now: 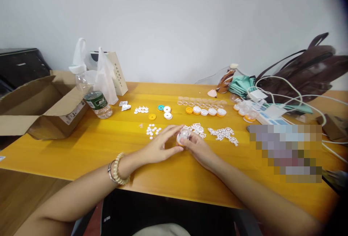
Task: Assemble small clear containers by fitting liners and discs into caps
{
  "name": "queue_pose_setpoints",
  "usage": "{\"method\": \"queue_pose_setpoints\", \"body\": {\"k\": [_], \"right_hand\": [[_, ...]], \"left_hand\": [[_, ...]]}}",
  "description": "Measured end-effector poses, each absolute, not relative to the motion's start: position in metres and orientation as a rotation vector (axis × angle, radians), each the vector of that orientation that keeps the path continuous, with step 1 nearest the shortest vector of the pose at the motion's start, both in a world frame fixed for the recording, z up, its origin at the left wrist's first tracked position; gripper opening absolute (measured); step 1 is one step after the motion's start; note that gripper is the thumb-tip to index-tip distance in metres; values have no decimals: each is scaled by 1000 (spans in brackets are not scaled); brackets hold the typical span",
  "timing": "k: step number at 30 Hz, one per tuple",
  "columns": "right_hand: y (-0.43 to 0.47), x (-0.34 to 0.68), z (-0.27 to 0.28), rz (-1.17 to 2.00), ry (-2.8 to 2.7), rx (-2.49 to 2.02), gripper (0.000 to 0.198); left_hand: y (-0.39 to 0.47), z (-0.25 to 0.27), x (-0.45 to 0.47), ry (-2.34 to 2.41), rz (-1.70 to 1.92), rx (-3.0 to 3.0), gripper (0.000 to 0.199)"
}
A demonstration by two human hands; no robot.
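Note:
Between my hands is a small round piece with a clear dome and a white and orange base [182,138]. My right hand [199,149] grips it, thumb across its side. My left hand [160,147] is beside it, fingers stretched out and thumb apart, the tips close to the piece; whether they touch it I cannot tell. Just behind my hands lie white lattice-like plastic parts [196,130], with a second pile of them [224,134] to the right. Small white discs [152,131] are scattered left of my left hand.
Clear rings [202,102] and white and orange cups [203,112] stand in rows behind. White pegs [141,110] and coloured discs [161,108] lie left of them. A water bottle [98,102] and open cardboard box [59,109] are left; a power strip [268,114], cables and bag [301,65] right.

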State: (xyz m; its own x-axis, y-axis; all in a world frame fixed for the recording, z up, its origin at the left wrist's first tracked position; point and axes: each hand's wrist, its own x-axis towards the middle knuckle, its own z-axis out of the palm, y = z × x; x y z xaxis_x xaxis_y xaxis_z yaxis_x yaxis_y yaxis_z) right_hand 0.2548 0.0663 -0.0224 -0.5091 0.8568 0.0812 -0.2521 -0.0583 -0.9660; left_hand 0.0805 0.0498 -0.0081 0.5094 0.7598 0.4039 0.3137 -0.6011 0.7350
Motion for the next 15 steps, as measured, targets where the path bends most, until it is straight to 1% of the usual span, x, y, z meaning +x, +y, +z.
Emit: {"method": "queue_pose_setpoints", "body": {"k": [2, 6, 10, 11, 14, 15], "right_hand": [[71, 259, -19, 1639, -1277, -736, 23], [89, 278, -10, 1369, -1121, -834, 25], [116, 309, -1, 1075, -1099, -915, 33], [122, 318, 0, 901, -1130, -998, 34], [140, 350, 3, 673, -1139, -1112, 30], [145, 362, 3, 499, -1222, -1249, 29]], "left_hand": [[47, -11, 79, 914, 920, 2213, 65], [41, -11, 73, 941, 575, 2392, 63], [36, -13, 74, 915, 177, 2524, 83], [36, -14, 74, 920, 110, 2535, 85], [35, -16, 76, 956, 6, 2554, 84], [36, -17, 76, 958, -7, 2561, 84]]}}
